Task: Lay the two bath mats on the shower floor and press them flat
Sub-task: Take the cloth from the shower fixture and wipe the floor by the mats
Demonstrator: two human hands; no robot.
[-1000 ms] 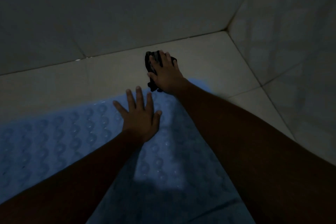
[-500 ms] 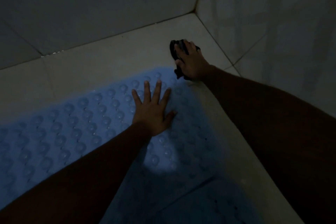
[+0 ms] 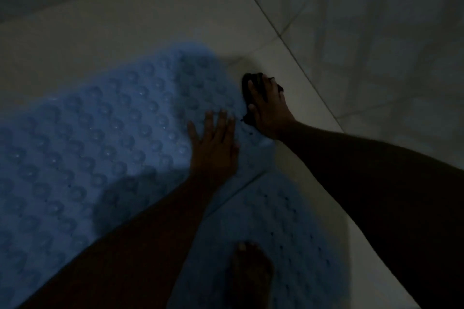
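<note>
A pale blue bath mat with rows of round bumps lies on the tiled shower floor, stretching from the left edge to the middle. My left hand rests flat on its right end, fingers spread. My right hand sits at the mat's right edge, closed over a small dark crumpled thing that touches the floor. A second blue mat lies nearer to me, its edge running beside the first mat. The scene is dim and slightly blurred.
A bare foot stands on the nearer mat at the bottom. Pale floor tiles surround the mats. Tiled walls rise at the right and at the back, meeting in a corner near the top.
The view has swung left and down, bringing the second mat and a foot into sight. My right hand with the dark thing has drawn back toward the mat's edge, closer to my left hand.
</note>
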